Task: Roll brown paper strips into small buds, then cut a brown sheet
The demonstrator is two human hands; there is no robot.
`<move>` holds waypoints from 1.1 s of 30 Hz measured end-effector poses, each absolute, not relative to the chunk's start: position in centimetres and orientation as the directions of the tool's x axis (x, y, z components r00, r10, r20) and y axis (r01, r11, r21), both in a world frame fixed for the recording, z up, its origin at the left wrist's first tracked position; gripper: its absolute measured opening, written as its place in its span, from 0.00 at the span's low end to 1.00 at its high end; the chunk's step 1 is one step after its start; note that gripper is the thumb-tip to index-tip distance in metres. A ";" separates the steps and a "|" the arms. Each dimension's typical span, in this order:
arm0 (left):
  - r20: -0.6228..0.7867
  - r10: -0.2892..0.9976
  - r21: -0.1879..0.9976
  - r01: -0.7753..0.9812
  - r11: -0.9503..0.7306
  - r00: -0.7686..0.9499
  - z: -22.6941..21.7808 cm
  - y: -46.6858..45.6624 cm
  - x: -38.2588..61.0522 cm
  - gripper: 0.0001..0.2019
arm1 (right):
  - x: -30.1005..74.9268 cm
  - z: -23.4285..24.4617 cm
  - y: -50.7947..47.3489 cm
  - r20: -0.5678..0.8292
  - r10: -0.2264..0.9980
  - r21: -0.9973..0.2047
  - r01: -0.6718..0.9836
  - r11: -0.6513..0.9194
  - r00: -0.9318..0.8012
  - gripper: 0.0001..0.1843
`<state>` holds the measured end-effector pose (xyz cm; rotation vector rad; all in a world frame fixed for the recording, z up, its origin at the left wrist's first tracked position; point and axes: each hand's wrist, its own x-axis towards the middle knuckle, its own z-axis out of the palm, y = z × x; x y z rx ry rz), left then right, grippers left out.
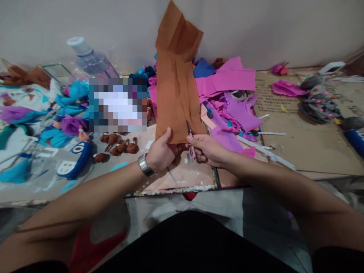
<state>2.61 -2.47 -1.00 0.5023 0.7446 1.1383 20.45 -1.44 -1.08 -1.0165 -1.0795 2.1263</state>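
Observation:
A long brown sheet of crepe paper (178, 91) stretches away from me, its far end bent up against the wall. My left hand (163, 151), with a metal watch at the wrist, grips the sheet's near left corner, thumb on top and fingers underneath. In my right hand (206, 148) is a small pair of scissors (192, 146) with pinkish handles. Their dark blades point away from me and lie over the near edge of the brown paper, right of its middle. Whether the blades are apart is too small to tell.
Left of the paper lie small brown bundles (123, 146), a blue-and-white case (75, 159) and blue and purple paper flowers (72, 125). A capped bottle (92, 58) leans behind. Pink paper (227, 81), purple scraps (243, 112) and a cardboard sheet (284, 132) are on the right.

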 end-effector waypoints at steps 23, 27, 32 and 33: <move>-0.234 0.922 0.738 -0.561 0.376 0.309 -1.9 -2.4 2.4 0.28 | 20.5 -1.0 -1.4 -0.368 0.742 -0.831 -0.160 -0.533 -0.561 0.22; -0.190 0.954 0.781 -0.553 0.289 0.231 -1.0 -2.2 2.2 0.26 | 20.5 -0.9 -1.4 -0.385 0.739 -0.826 -0.151 -0.544 -0.553 0.22; -0.083 0.981 0.786 -0.594 0.172 0.175 0.0 -0.3 0.5 0.31 | 20.5 -0.7 -1.5 -0.399 0.742 -0.819 -0.156 -0.553 -0.538 0.20; -0.062 0.981 0.783 -0.601 0.163 0.185 0.1 0.1 0.2 0.32 | 20.5 -0.7 -1.5 -0.396 0.742 -0.821 -0.155 -0.550 -0.541 0.20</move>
